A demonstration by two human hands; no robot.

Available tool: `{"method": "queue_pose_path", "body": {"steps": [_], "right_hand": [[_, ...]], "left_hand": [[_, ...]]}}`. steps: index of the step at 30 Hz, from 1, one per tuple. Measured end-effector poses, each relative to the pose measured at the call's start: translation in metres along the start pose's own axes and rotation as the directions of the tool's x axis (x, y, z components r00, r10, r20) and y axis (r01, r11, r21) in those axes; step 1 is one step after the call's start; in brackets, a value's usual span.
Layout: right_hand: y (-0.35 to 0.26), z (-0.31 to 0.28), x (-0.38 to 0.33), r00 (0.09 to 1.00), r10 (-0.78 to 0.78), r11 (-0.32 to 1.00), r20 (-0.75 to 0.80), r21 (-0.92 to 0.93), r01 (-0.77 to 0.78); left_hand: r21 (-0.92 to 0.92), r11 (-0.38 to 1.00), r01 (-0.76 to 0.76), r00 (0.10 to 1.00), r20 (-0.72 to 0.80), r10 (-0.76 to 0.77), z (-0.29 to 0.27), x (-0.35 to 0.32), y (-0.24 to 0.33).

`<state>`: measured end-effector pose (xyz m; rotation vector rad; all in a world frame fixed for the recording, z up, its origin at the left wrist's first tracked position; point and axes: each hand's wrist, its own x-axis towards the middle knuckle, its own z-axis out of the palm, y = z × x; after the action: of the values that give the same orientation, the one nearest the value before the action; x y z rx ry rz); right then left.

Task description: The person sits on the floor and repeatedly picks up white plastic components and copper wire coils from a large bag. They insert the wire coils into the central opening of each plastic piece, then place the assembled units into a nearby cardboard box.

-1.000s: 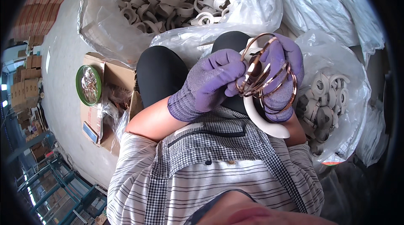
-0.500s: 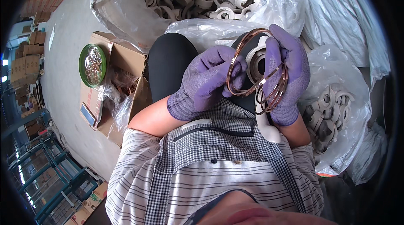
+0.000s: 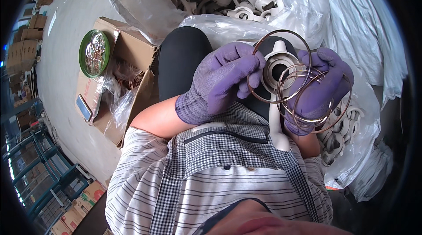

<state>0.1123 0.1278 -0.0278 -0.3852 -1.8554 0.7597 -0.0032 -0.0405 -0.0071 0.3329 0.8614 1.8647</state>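
Both my hands wear purple gloves. My left hand (image 3: 226,76) pinches one side of a single thin copper-coloured metal ring (image 3: 285,30). My right hand (image 3: 323,83) is closed on a loose bunch of similar metal rings (image 3: 350,96), which hang around its fingers and over the wrist. Between the hands is a white plastic part (image 3: 278,127) with a round collar, a short tip at the top and a long curved handle pointing towards me. The single ring passes in front of its collar. Whether my right hand also touches the white part is hidden.
A large plastic-lined bag (image 3: 132,4) of white plastic parts stands ahead. A clear bag (image 3: 369,116) at right holds similar parts. At left, an open cardboard box (image 3: 132,61) carries a green round tray (image 3: 82,54) of shiny rings and a phone-like flat object (image 3: 83,106).
The single ring now stands apart from the bunch, drawn out by my left hand. My right hand has moved right and turned, and its rings have fanned out.
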Motion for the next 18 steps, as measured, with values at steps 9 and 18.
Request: {"method": "queue_pose_path", "body": {"steps": [9, 18], "right_hand": [[-0.008, -0.002, 0.002, 0.939, 0.338, 0.913, 0.067, 0.22, -0.345], [0.012, -0.011, 0.006, 0.882, -0.283, 0.953, 0.378, 0.009, 0.302]], "left_hand": [[0.021, 1.0, 0.012, 0.999, -0.034, -0.011, -0.01, -0.013, 0.009], [0.684, 0.675, -0.277, 0.52, -0.484, 0.704, -0.164, -0.047, 0.081]]}}
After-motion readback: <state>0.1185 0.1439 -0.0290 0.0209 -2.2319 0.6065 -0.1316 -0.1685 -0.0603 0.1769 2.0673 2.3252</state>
